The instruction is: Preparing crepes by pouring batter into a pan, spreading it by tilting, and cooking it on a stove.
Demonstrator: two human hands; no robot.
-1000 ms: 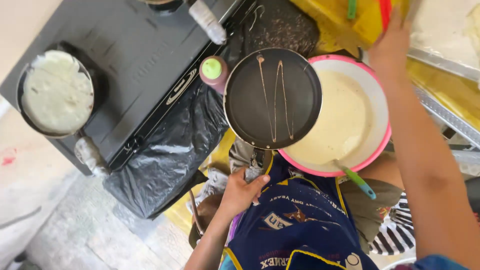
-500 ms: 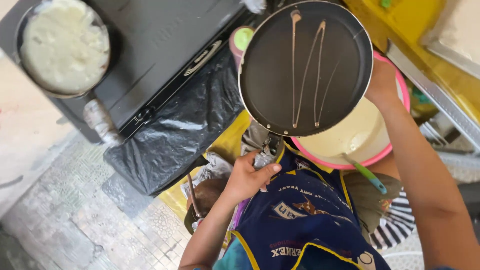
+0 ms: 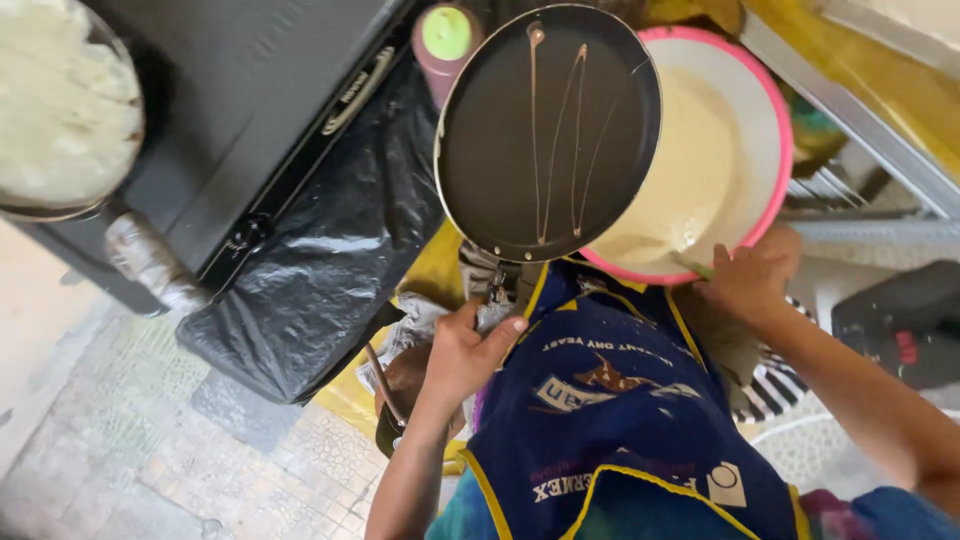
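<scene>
Two hands work here — the left hand (image 3: pixel 462 350), at seven o'clock, curls its fingers around the handle of a round black frying pan (image 3: pixel 545 130) streaked with batter; the right hand (image 3: pixel 752 278), at four o'clock, pinches a utensil at the pink-rimmed batter bowl (image 3: pixel 772 150).

A makeshift cooking spot: a black stove (image 3: pixel 270 130) at the left, a pink-rimmed bowl of pale batter (image 3: pixel 700 170) at the right, tiled floor (image 3: pixel 120 440) below.

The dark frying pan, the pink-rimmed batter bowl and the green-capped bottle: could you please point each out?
dark frying pan (image 3: pixel 520 150), head view, bare inner surface.
pink-rimmed batter bowl (image 3: pixel 780 150), head view, right rim.
green-capped bottle (image 3: pixel 446 32), head view, green cap.
</scene>
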